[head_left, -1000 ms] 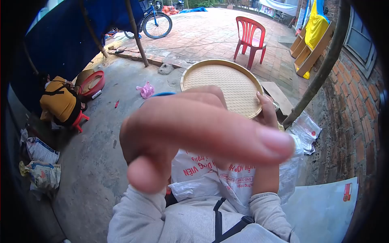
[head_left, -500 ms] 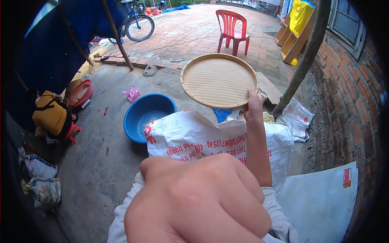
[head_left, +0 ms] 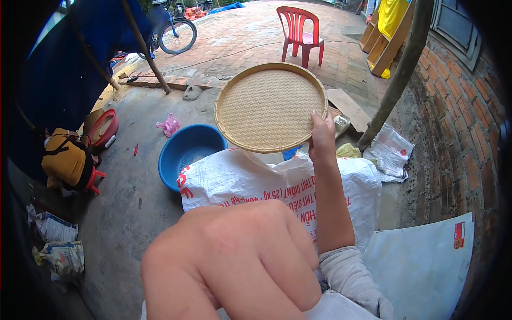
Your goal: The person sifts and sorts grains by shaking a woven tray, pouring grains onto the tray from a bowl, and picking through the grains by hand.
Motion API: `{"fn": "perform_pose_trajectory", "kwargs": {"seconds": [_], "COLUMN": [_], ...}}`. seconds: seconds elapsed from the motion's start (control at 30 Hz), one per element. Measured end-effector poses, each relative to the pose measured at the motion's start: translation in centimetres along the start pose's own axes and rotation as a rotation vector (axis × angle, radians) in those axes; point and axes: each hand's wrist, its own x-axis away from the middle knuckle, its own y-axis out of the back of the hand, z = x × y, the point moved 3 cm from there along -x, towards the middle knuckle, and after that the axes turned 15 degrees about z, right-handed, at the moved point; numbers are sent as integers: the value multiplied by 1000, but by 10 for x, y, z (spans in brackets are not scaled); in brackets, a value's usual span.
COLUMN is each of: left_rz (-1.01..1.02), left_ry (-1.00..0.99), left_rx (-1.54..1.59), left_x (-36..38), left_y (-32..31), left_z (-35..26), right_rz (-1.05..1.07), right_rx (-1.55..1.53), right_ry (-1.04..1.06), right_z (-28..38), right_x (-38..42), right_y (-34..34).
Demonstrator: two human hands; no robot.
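Observation:
My right hand (head_left: 322, 136) grips the right rim of a round woven bamboo winnowing tray (head_left: 272, 106), thumb on top. The tray is held out in front of me, tilted, with its bare inside showing. Close to the camera, my left hand (head_left: 234, 256) fills the lower middle with its knuckles up and fingers curled; its fingertips are hidden. A white woven sack (head_left: 213, 176) with red print lies across my lap beneath the tray. Left of the tray stands a blue basin (head_left: 186, 144), partly covered by the sack.
A person in a yellow top (head_left: 66, 160) sits at the left by a red basin (head_left: 104, 128). A pink plastic bag (head_left: 169, 125) lies on the floor. A wooden pole (head_left: 397, 80), a brick wall (head_left: 458, 117) and a pale sheet (head_left: 421, 261) are at the right; a red chair (head_left: 300, 34) stands ahead.
The tray and my right hand have moved left and slightly nearer, with the tray's tilt changed a little. My left hand has shifted left and down. The view has turned slightly.

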Motion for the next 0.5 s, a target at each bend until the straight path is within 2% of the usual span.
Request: {"fn": "perform_pose_trajectory", "kwargs": {"seconds": [0.17,0.4,0.47,0.5], "left_rz": [12,-3,-58,-16], "left_ry": [-17,-52,-15,51], "left_rx": [21,82,48,-24], "left_x": [1,1,7,22], "left_y": [8,19,38,54], "left_z": [0,3,-16,-29], "right_rz": [13,18,0,2], "right_rx": [-95,-30,-79,-77], "right_ry": [-22,23,-8,-10], "right_z": [4,4,13,16], "right_x": [-3,-5,-1,0], "right_y": [-8,-5,-6,-5]}}
